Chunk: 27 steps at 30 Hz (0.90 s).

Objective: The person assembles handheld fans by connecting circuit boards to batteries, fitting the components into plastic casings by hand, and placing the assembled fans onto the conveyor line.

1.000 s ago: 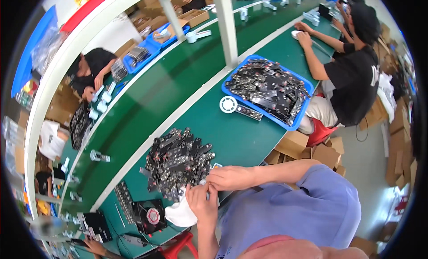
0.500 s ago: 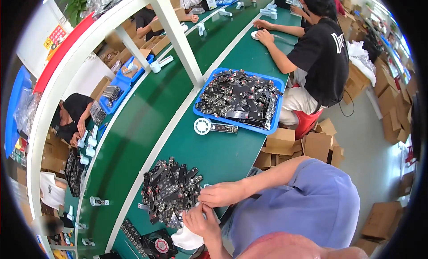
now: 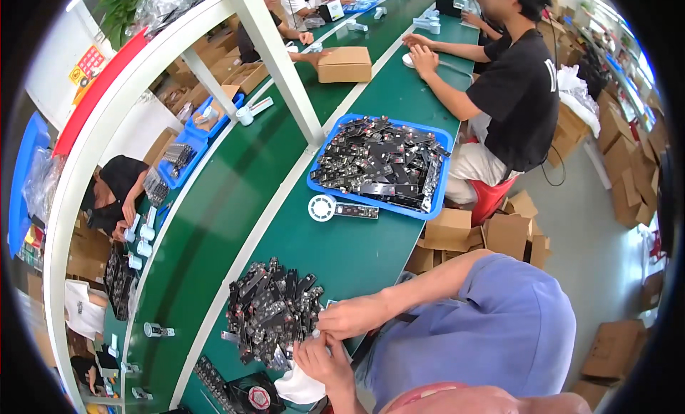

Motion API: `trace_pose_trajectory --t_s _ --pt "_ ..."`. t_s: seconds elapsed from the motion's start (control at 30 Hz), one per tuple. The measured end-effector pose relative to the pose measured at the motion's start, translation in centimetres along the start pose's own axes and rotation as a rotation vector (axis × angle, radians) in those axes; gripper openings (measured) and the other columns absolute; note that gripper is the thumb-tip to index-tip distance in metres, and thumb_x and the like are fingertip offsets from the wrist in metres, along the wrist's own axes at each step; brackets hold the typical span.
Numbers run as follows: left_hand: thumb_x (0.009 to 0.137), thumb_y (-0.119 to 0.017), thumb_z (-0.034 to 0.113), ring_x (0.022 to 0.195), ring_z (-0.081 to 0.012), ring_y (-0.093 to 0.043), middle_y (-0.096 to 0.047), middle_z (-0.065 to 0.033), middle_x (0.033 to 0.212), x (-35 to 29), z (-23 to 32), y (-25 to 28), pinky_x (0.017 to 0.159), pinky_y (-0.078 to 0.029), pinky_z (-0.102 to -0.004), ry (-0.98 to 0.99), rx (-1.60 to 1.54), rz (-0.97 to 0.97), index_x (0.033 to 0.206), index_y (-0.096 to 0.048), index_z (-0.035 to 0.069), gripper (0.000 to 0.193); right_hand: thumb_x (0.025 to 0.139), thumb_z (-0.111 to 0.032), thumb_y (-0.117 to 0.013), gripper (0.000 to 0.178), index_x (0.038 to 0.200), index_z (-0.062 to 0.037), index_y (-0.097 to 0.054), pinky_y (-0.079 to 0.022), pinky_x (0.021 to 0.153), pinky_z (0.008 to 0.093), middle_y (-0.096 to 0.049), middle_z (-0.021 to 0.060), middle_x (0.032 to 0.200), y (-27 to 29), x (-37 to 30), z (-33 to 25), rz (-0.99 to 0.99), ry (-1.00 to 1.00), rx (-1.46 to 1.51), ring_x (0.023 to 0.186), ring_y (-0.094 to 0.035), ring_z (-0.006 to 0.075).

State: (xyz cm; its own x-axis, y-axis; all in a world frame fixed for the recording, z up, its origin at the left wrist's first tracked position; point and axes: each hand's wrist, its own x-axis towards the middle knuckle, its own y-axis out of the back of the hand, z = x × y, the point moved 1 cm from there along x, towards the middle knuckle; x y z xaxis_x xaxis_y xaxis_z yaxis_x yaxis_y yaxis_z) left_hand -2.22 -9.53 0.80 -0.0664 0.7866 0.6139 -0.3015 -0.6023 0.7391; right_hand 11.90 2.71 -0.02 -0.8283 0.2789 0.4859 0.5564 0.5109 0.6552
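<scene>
My right hand (image 3: 354, 316) and my left hand (image 3: 322, 362) meet at the table's near edge, fingers pinched together. Between the fingertips is a small pale piece, too small to name. Right beside them lies a heap of black circuit-board strips (image 3: 271, 310) with small metal parts. A white cloth (image 3: 300, 385) sits under my left hand, next to a black square fan-like part (image 3: 258, 397) with a red and white centre. Farther off, a white ring-shaped head with a dark strip handle (image 3: 322, 208) lies in front of a blue tray (image 3: 437, 213) full of similar strips.
A green conveyor belt (image 3: 214, 243) runs along the left, with a cardboard box (image 3: 345, 64) at its far part. White frame posts (image 3: 275, 64) stand between. A co-worker in black (image 3: 510, 93) sits beyond the tray. Open cartons (image 3: 449, 228) crowd the floor at right.
A cardboard box, with a person's hand at it, has come into view on the far belt. The co-worker in black has raised their head. My hands stay together, almost unmoved.
</scene>
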Motion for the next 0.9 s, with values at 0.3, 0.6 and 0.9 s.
trace_pose_trajectory --t_s 0.3,0.6,0.9 --pt "0.086 -0.080 0.007 0.106 -0.0273 -0.066 -0.068 -0.0059 0.103 1.3 0.9 0.4 0.117 -0.037 -0.0567 0.049 0.083 0.057 0.109 -0.070 0.007 0.025 0.099 -0.015 -0.063 0.022 0.115 0.0006 -0.061 -0.057 0.081 0.0487 -0.064 0.0201 0.103 2.6 1.2 -0.3 0.063 -0.145 0.170 0.095 -0.069 0.0413" --pt "0.089 -0.079 0.012 0.121 -0.0252 -0.062 -0.069 -0.0008 0.117 -1.7 1.1 1.4 0.123 -0.026 -0.0630 -0.155 0.173 -0.225 0.110 -0.075 0.013 0.021 0.103 -0.017 -0.066 0.022 0.117 0.0007 -0.066 -0.058 0.080 0.0417 -0.071 0.0165 0.110 4.1 1.0 -1.0 0.013 -0.404 0.339 0.093 -0.071 0.0343" --pt "0.083 -0.088 0.015 0.115 -0.0248 -0.065 -0.071 0.0015 0.103 -1.1 0.4 1.5 0.122 -0.028 -0.0625 -0.035 0.060 -0.041 0.109 -0.077 0.016 0.028 0.103 -0.013 -0.065 0.017 0.114 -0.0015 -0.070 -0.055 0.081 0.0402 -0.069 0.0168 0.102 4.1 0.0 -2.4 0.051 -0.503 0.403 0.091 -0.068 0.0324"
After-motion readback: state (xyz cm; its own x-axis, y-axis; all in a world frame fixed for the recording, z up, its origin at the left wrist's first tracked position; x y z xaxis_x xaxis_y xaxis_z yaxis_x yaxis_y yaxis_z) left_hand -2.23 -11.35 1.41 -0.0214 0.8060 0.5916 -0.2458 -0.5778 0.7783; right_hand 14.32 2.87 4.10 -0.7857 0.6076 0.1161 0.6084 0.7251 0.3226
